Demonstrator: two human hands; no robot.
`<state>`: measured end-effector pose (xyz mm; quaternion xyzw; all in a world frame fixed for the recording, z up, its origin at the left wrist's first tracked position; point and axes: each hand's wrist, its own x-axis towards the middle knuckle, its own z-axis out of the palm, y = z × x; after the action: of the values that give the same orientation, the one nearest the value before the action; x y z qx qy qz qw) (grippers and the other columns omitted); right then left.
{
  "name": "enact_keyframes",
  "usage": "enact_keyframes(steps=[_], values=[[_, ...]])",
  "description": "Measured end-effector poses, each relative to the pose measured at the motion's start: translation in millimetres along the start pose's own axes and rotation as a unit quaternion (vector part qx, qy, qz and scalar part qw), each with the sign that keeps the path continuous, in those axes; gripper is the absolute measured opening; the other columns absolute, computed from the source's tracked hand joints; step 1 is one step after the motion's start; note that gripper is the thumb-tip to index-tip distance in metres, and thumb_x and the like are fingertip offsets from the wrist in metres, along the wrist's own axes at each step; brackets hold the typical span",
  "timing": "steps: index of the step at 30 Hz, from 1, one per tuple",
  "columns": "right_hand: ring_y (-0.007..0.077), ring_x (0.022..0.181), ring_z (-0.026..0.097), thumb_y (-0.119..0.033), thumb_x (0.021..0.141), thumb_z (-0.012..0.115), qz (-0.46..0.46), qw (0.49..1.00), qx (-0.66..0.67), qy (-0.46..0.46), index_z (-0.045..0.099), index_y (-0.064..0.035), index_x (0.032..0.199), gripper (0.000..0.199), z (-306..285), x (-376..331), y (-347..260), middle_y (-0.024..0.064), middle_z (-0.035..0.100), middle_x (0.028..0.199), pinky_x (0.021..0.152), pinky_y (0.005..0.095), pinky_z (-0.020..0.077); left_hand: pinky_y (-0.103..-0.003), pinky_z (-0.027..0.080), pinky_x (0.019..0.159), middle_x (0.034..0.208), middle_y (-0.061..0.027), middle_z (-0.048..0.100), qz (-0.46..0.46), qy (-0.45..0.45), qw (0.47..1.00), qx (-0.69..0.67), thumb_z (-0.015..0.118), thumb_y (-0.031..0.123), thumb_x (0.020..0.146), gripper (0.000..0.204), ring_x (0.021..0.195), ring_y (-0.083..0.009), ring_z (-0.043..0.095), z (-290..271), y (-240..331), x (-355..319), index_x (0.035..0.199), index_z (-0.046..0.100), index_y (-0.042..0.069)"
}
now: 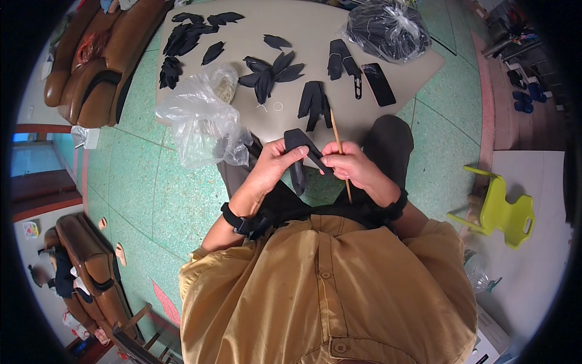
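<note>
Both hands hold a folded black fabric strip (296,139) in front of my lap. My left hand (274,162) pinches its left side, thumb on top. The fingers of my right hand (356,165) are closed at its lower right end. A thin wooden stick (334,125) also sits in my right hand, jutting out above and below the fingers. Another dark piece (297,177) hangs below the strip, partly hidden. Just beyond my hands, a bundle of black fabric strips (311,100) lies on the table (242,48).
Several black fabric pieces (267,74) are scattered across the table. A clear plastic bag (200,115) with pale bands overhangs the near left edge. At the right lie a phone (378,84) and a filled plastic bag (388,30). A green chair (506,212) stands right; a person sits on a brown sofa (85,249).
</note>
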<state>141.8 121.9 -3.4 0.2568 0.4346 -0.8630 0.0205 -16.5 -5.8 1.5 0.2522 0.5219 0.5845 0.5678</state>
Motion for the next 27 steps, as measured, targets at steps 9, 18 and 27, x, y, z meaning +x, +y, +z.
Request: enact_keyframes(steps=[9, 18, 27], values=[[0.0032, 0.06, 0.045, -0.007, 0.082, 0.058, -0.219, 0.943, -0.219, 0.125, 0.055, -0.0021, 0.082, 0.006, 23.5, -1.9, 0.1, -0.0009, 0.058, 0.072, 0.053, 0.019, 0.0347, -0.02, 0.041, 0.064, 0.074, 0.0027, 0.058, 0.057, 0.059, 0.994, 0.072, 0.054, 0.009, 0.085, 0.008, 0.069, -0.0037, 0.051, 8.2, -2.5, 1.2, 0.084, 0.057, 0.001], [0.0084, 0.058, 0.053, -0.016, 0.08, 0.06, -0.147, 0.925, -0.314, 0.154, 0.056, -0.0005, 0.074, 0.017, 25.7, -2.6, -4.2, 0.0044, 0.061, 0.065, 0.055, 0.0244, 0.0421, -0.023, 0.042, 0.064, 0.073, -0.0028, 0.061, -0.041, 0.072, 0.994, -0.077, 0.057, 0.015, 0.084, 0.014, 0.066, -0.0092, 0.055, 13.9, -3.0, 3.3, 0.082, 0.06, 0.002], [0.0035, 0.054, 0.041, -0.019, 0.086, 0.057, -0.131, 0.959, -0.187, 0.167, 0.054, -0.0018, 0.084, 0.017, 25.5, -3.2, -13.1, -0.0037, 0.048, 0.061, 0.049, 0.0198, 0.033, -0.024, 0.044, 0.062, 0.071, -0.0037, 0.06, 0.028, 0.052, 0.998, 0.019, 0.058, 0.015, 0.085, 0.014, 0.065, -0.0101, 0.056, 3.2, -0.7, 2.6, 0.082, 0.059, 0.001]])
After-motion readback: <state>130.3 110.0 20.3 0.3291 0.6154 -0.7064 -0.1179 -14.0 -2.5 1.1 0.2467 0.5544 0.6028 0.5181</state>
